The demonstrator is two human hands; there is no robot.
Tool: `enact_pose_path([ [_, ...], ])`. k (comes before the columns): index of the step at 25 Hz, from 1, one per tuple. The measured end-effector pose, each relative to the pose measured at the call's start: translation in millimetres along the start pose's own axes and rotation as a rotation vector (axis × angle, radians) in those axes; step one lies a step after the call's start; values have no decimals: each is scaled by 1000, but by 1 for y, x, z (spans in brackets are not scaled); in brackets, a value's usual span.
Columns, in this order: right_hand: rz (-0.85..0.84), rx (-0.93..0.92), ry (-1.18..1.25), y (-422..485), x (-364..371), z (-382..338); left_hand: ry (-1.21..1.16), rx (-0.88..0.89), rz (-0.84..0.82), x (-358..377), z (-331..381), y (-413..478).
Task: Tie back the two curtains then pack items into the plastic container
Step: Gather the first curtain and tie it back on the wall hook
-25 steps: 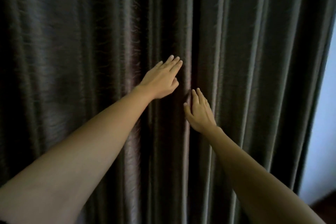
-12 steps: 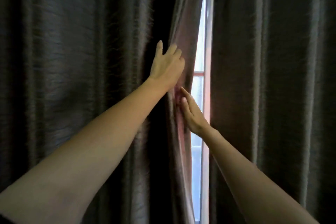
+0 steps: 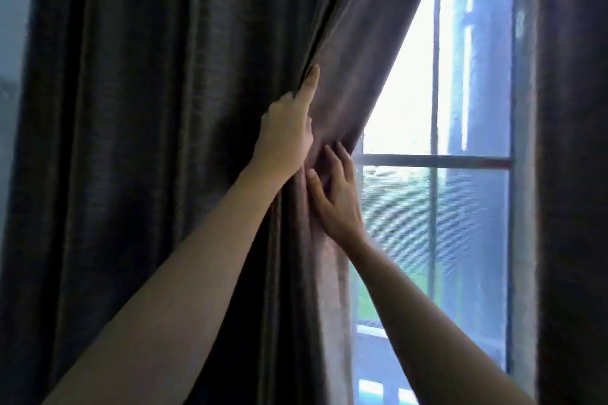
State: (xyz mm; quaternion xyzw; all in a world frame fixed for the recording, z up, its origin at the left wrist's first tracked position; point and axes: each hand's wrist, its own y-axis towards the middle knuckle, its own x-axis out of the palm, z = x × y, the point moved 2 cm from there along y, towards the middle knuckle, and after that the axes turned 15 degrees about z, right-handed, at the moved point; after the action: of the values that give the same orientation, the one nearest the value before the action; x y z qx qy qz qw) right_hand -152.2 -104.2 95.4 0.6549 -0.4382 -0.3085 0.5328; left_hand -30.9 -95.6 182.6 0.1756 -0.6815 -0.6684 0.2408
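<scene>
Dark brown fabric fills most of the head view: the left curtain [image 3: 158, 141] hangs in heavy vertical folds, and its inner edge is drawn aside on a slant, so a bright wedge of window [image 3: 437, 214] shows between it and the right curtain [image 3: 575, 174], which hangs straight down the far right edge. The person's left hand [image 3: 286, 131] is closed on the gathered edge of the left curtain, the index finger stretched upward along a fold and the other fingers curled into the cloth. Just below and beside it, the right hand [image 3: 335, 194] lies against the same bunched edge with its fingers spread and lightly bent, tips pressing into the fabric; whether it truly grips the cloth cannot be told. Both bare forearms reach up from the bottom of the frame. A horizontal window bar [image 3: 434, 161] crosses the pane level with the hands, and green shows blurred through the lower glass
</scene>
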Motion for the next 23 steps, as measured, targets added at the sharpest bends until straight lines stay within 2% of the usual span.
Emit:
enact_pose_path([
  [4, -41, 15, 171, -5, 40, -12, -45, -46, -9, -12, -49, 8],
  [12, -176, 56, 359, -13, 118, -47, 108, -110, -43, -42, -114, 18],
  [17, -171, 56, 425, -15, 162, -69, 158, -63, -24, -55, -156, 27],
  [23, -248, 6, 450, -25, 238, -100, 261, -35, 31, -82, -232, 33],
])
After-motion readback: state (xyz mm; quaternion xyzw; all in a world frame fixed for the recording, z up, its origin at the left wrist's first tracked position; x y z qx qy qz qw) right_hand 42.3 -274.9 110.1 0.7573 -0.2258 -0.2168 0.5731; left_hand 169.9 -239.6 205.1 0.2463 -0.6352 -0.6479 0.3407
